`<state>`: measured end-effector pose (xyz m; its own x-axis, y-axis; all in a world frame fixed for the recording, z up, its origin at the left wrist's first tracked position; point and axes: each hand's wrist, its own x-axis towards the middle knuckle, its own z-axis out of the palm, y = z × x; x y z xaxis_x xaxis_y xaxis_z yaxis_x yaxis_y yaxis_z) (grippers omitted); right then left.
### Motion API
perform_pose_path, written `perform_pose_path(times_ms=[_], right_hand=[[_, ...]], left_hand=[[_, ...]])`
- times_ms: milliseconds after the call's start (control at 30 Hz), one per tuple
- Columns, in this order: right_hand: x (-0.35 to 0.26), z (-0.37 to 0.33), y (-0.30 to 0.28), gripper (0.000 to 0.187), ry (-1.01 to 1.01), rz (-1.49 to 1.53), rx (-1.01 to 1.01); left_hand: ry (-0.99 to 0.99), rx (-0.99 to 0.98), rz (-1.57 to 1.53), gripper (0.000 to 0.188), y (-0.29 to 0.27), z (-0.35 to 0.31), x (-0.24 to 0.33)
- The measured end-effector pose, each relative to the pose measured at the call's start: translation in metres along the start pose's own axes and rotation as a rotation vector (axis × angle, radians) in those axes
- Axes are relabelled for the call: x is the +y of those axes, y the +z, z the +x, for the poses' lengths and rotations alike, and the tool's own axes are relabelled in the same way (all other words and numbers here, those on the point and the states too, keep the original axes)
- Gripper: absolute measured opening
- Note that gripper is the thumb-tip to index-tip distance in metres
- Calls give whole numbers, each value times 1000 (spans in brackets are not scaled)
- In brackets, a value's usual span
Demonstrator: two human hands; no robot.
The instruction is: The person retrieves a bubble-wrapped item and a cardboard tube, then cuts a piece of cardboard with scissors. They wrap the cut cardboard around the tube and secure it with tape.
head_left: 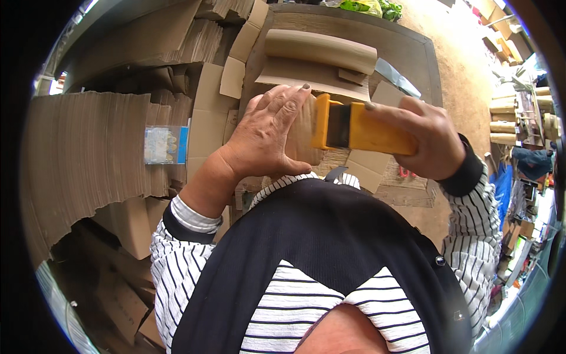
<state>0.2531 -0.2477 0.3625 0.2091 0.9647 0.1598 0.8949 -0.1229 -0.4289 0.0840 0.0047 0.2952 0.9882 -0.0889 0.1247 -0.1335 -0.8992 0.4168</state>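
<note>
My left hand point(265, 130) grips a brown cardboard-coloured piece point(302, 131), thumb on its near side and fingers over its far side. Part of that piece is blurred and hidden behind the hand. In my right hand point(433, 135) is a yellow hand tool point(377, 128) with a dark gap near its left end; its exact kind does not show. The tool's left end meets or lies just over the brown piece; I cannot tell whether they touch. My right fingers are wrapped round the tool's right part.
Beyond my hands, a curled cardboard sheet point(321, 48) lies on a worn board point(407, 47). Thick stacks of flat cardboard point(88, 147) rise at the left, with a clear blue-edged packet point(166, 145) against them. Green leafy stuff point(365, 7) is at the far edge; cluttered shelves point(519, 118) stand right.
</note>
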Motion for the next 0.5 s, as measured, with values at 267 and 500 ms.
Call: perform_pose_path(times_ms=[267,500], right_hand=[[28,-35,30,76,29,87,119],[33,-36,28,73,-60,70,191]], left_hand=[[10,-165,39,114,-23,21,19],[12,-152,91,101,-14,33,33]])
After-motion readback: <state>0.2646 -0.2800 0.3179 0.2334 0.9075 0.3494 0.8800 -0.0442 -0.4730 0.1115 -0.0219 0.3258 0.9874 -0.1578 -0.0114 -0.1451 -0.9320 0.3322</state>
